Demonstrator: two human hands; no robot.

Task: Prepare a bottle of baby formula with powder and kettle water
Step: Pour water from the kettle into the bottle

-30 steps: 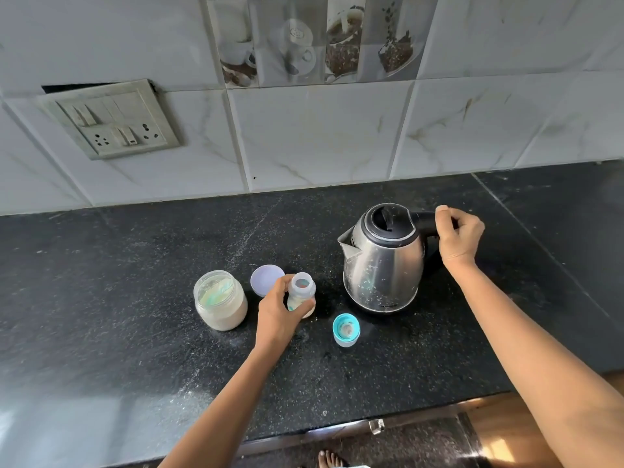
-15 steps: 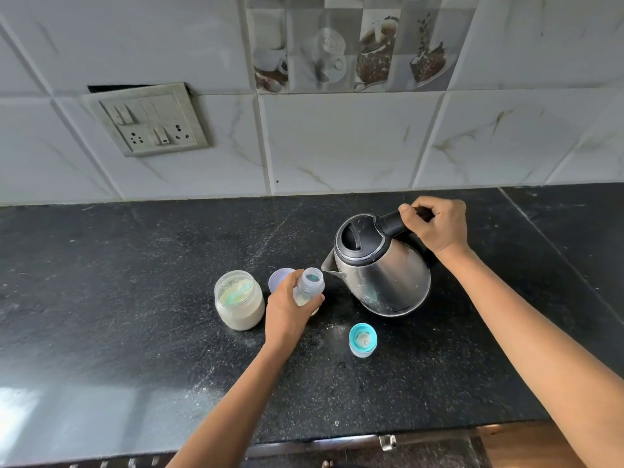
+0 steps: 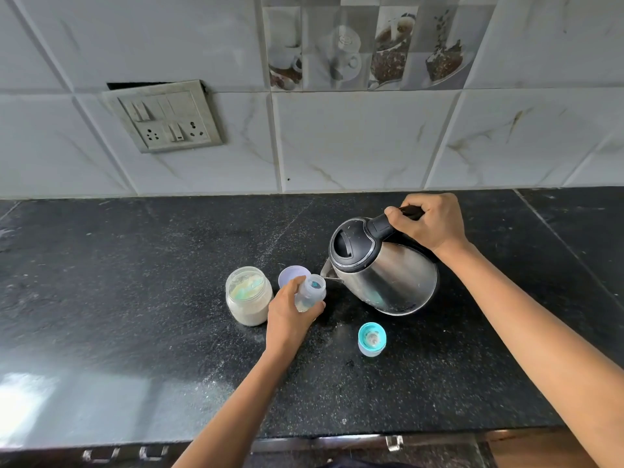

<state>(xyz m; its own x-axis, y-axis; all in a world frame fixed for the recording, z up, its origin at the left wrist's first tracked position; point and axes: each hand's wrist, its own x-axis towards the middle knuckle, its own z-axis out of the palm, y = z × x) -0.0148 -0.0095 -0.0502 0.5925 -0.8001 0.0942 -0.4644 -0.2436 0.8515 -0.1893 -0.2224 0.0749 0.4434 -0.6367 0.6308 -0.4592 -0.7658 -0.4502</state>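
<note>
Your baby bottle stands open-mouthed on the black counter, centre of view, btwn the powder jar on its left and the kettle on its right. Your left hand is wrapped round the bottle's lower body, thumb on the left side and fingers curled across the front, so the base and most of the contents are hidden; only a pale patch shows low thru the wall, can't tell if it's powder or liquid. Your right hand is closed tight on the kettle's black handle, most of the handle buried under the fist. The kettle is tipped to the left, spout right at the bottle's rim; a thin glint runs from the spout to the bottle mouth, too faint to call for sure as water. Kettle lid is down. W/ that tilt you can't see whether its underside touches the counter. The powder jar is lidless, pale powder low inside, something greenish lying in the top, shape unclear. A lilac lid lies flat just behind the bottle, its near edge covered by your thumb and the bottle neck. The teal bottle cap sits alone nearer you, right of your left wrist, apart from the rest. Switch plate on the tiled wall hangs askew, dark gap above it. Both forearms cut off at the bottom edge.
</note>
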